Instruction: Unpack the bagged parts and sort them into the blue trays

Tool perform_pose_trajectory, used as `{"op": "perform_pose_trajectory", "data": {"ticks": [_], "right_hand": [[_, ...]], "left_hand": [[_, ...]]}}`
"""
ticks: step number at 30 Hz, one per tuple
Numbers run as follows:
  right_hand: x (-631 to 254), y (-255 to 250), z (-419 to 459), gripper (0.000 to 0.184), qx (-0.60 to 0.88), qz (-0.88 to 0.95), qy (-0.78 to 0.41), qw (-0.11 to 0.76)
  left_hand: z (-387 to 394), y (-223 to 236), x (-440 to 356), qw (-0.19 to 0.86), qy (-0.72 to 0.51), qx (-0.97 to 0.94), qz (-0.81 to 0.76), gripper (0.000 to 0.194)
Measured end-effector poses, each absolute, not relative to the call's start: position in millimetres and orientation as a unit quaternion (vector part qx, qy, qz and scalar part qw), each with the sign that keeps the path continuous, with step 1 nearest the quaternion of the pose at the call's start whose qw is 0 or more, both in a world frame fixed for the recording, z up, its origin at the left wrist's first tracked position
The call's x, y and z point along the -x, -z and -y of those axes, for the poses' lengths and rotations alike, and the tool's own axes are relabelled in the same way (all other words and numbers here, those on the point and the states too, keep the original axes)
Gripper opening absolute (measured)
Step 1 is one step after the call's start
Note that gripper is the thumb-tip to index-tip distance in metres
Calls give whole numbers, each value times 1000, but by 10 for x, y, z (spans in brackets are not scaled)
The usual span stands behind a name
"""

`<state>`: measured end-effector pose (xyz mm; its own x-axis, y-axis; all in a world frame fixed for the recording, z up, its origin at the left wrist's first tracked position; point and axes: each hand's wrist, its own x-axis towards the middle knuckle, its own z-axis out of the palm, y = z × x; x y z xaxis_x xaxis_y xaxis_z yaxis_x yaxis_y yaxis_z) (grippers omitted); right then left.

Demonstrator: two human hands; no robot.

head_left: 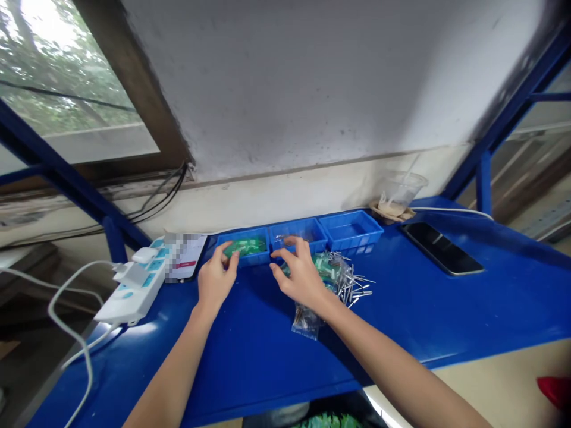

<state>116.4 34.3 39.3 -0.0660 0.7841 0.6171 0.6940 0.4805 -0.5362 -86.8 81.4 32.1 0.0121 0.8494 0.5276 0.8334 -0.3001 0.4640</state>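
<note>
Three small blue trays stand in a row at the back of the blue table (446, 309). My left hand (216, 278) touches the front rim of the left tray (244, 246), which holds green parts; its fingers are curled at the rim. My right hand (301, 273) reaches toward the middle tray (298, 233), fingers apart and bent, with nothing seen in them. Under and beside my right wrist lies a clear bag of metal pins and green parts (345, 279). The right tray (351, 229) looks bare inside.
A white power strip (134, 288) with cables lies at the left, a card (185, 255) beside it. A black phone (441, 248) rests at the right. A clear plastic cup (399, 193) stands by the wall. Blue frame posts rise on both sides.
</note>
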Motion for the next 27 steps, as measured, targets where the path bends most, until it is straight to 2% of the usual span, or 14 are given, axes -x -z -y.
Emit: {"op": "perform_pose_trajectory", "data": {"ticks": [8,15,18,27], "right_hand": [[-1167,-409,-318,18,509,730,-93,446],[-1144,-454,-283,18,491,755,-124,417],[-1125,-433,-277,18,496,767,-142,381],[-1113,-410,-264,21,491,785,-158,343]], "left_hand": [[-762,-316,802,37,-386,-733,-558,31],[-521,-233,500,168,-316,-821,-445,13],[-523,-178,465,211,-289,-834,-421,13],[-591,-156,550,214,-281,-836,-421,15]]}}
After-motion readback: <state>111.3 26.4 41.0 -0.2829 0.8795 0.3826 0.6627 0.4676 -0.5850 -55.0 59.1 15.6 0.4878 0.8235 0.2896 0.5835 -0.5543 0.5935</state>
